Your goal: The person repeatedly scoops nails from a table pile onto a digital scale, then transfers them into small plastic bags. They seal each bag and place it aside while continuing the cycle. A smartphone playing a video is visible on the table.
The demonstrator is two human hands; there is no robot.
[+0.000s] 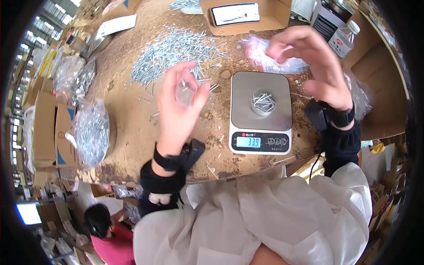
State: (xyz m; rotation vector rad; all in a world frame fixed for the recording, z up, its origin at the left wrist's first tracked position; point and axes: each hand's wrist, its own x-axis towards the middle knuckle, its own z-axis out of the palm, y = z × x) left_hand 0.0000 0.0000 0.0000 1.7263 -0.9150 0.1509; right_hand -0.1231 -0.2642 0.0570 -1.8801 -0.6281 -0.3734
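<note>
**Bagging screws at the scale**

I see the left hand (179, 104) raised above the worn tabletop (132, 115), fingers pinched on a small clear bag (184, 90) — hard to tell if it is open. The right hand (316, 62) hangs spread and empty over a heap of clear bags (274, 57). Between them sits a digital scale (261, 110) with a small cup of screws (263, 102) on its pan; the loose screw pile (172, 51) lies behind. My judgement: spread the bag's mouth wide with both hands first — then tip the cup in slowly, directly over it.
</note>
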